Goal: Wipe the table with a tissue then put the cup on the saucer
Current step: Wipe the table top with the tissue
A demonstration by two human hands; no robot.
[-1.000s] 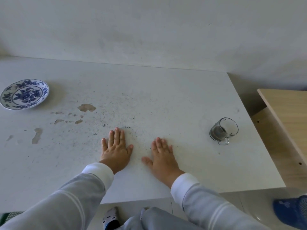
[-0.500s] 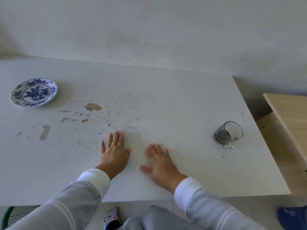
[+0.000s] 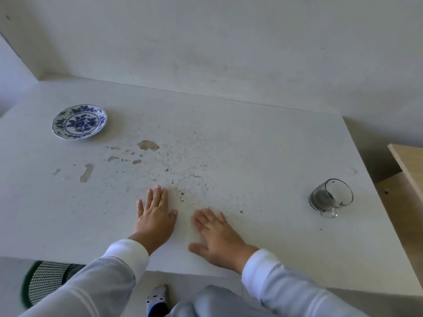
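On the white tabletop (image 3: 251, 145): both hands flat, cup and saucer well apart.

Glass cup (image 3: 331, 197) lies tipped on its side near the right edge, mouth toward the upper right, handle toward the near edge. Blue-and-white saucer (image 3: 79, 121) sits upright at far left. Left hand (image 3: 155, 217) rests palm down, fingers (image 3: 157, 197) extended and close together, holding nothing; right hand (image 3: 217, 236) likewise flat, fingers slightly spread. Brown stains (image 3: 148, 145) and dark specks lie between. No legible writing.

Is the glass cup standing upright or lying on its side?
On its side: the glass cup shows its round mouth sideways, handle against the table.
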